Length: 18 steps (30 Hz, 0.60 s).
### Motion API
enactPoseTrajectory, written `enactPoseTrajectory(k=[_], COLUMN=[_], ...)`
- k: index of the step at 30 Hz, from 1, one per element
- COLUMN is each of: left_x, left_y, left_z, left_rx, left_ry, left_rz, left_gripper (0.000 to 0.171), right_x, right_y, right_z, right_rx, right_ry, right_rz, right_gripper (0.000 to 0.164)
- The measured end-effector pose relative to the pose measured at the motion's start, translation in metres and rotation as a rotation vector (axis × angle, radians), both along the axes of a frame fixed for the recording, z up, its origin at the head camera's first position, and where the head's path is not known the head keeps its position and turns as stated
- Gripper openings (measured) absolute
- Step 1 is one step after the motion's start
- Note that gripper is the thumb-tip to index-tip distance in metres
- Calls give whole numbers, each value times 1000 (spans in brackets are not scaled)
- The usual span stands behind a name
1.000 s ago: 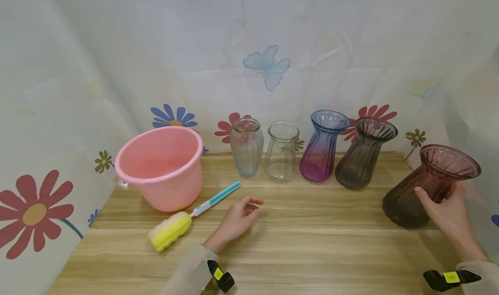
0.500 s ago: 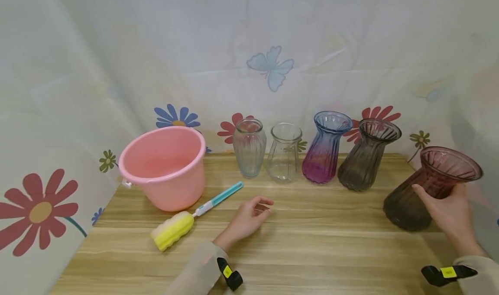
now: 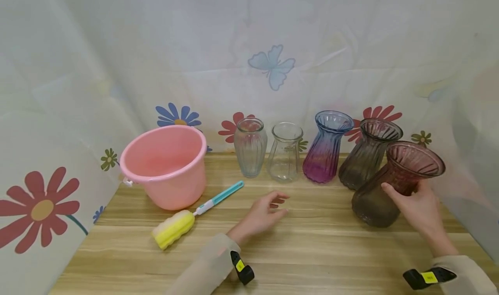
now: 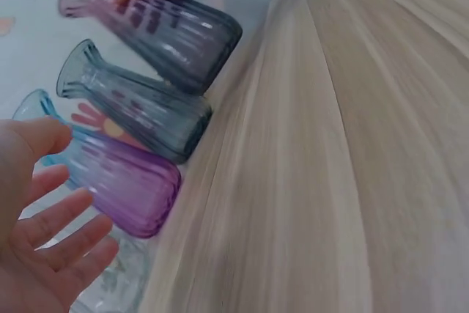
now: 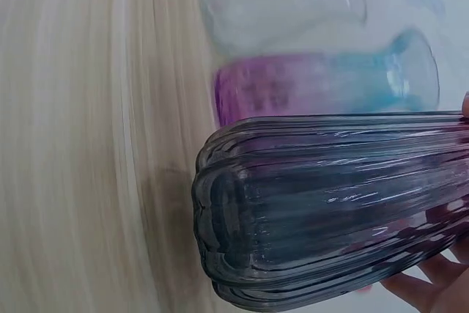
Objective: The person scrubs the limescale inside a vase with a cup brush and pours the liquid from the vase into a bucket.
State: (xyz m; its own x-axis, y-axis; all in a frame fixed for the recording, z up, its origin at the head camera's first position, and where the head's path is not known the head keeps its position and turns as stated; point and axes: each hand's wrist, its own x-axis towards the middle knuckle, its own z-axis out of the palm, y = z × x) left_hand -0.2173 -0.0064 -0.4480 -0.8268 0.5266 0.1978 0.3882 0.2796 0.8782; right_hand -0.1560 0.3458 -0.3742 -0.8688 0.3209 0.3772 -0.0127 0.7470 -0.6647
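A ribbed glass vase (image 3: 376,202), pinkish red at the flared rim and dark grey below, is held round its neck by my right hand (image 3: 417,206). It leans to the right, its base apparently just above the table. In the right wrist view the grey glass body (image 5: 330,203) fills much of the picture. My left hand (image 3: 263,215) hovers over the table with fingers loosely spread, holding nothing. Behind stand a clear vase (image 3: 251,150), a second clear vase (image 3: 283,160), a blue-and-purple vase (image 3: 323,152) and a smoky grey vase (image 3: 360,160), partly hidden by the held one.
At the left stands a pink bucket (image 3: 175,186). In front of it lies a bottle brush with a yellow sponge head (image 3: 173,229) and a teal handle (image 3: 226,193). A printed sheet (image 3: 187,39) hangs behind the wooden table (image 3: 312,260).
The red-and-grey vase has moved left with my right hand, toward the smoky grey vase. My left hand has shifted to the right, and its fingers have spread a little.
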Motion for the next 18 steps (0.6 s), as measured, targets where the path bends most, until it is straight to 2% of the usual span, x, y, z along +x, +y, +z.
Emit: enactPoseTrajectory(k=[4, 9, 14, 18], left_x=[0, 2, 7, 10], left_y=[14, 29, 35, 35], left_z=[6, 10, 13, 14], left_rx=[-11, -15, -88, -108], left_ry=[56, 140, 163, 124], left_rz=[-38, -64, -20, 13], left_gripper=[47, 64, 82, 93], right_x=[-2, -8, -11, -15], right_y=[-27, -60, -91, -116], right_z=[2, 1, -3, -3], right_rx=[14, -37, -48, -43], right_ry=[16, 30, 46, 53], right_rz=[55, 154, 261, 331], right_gripper=[58, 59, 60, 64])
